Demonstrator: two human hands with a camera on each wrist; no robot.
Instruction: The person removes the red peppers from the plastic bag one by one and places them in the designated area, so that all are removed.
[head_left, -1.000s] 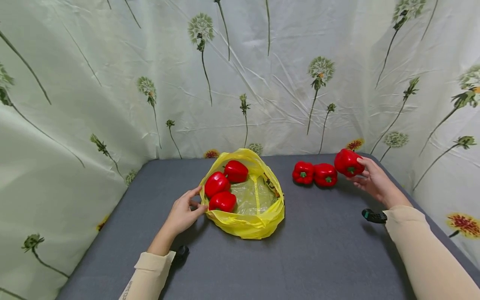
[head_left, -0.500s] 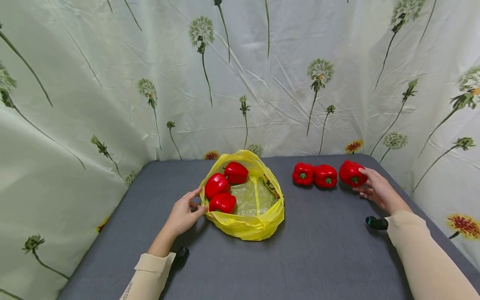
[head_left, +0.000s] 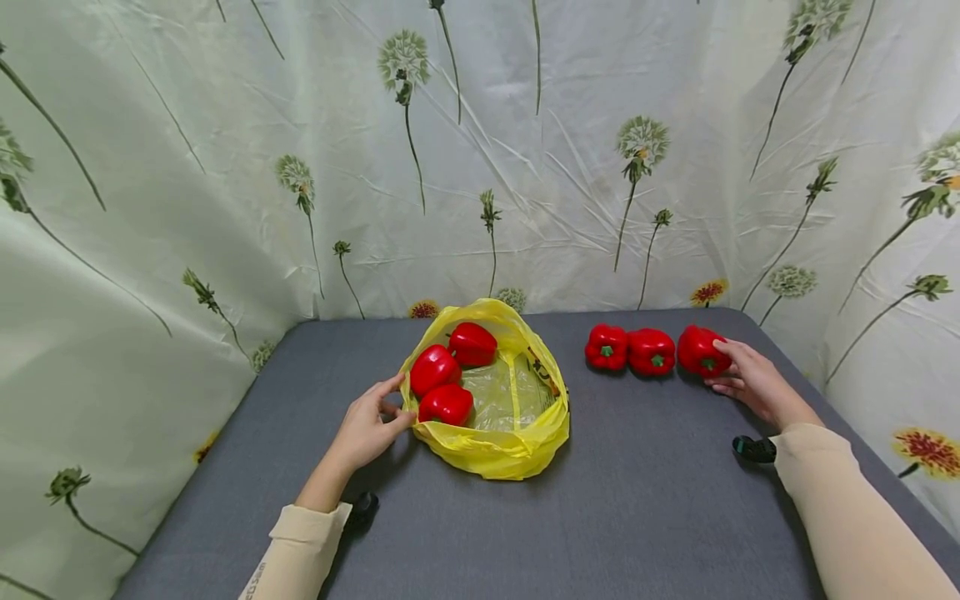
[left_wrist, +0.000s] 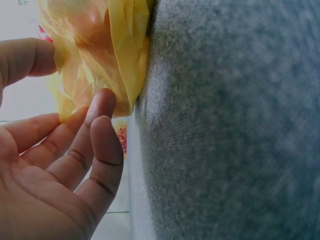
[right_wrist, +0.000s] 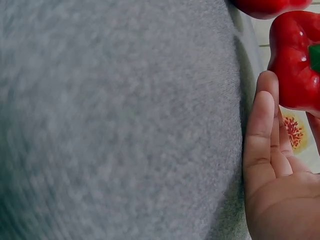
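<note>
A yellow plastic bag (head_left: 517, 437) lies open on the grey table (head_left: 645, 517) with three red peppers (head_left: 446, 403) inside it. My left hand (head_left: 371, 425) pinches the bag's left rim (left_wrist: 120, 60) between thumb and fingers (left_wrist: 102, 107). To the right, three more red peppers stand in a row on the table. My right hand (head_left: 750, 383) holds the rightmost pepper (head_left: 700, 350), which rests on the table; in the right wrist view this pepper (right_wrist: 295, 65) sits between my fingertips (right_wrist: 267, 85) and thumb. The other two peppers (head_left: 606, 346) (head_left: 651, 351) stand to its left, untouched.
A wrinkled flower-printed cloth (head_left: 525, 167) hangs round the table's back and both sides. Small black wrist devices sit at my left cuff (head_left: 363, 504) and my right cuff (head_left: 753, 448). Bare grey surface fills the front of the table.
My right hand has brought the pepper down from the air and set it on the table at the right end of the row. The left hand and bag have stayed still.
</note>
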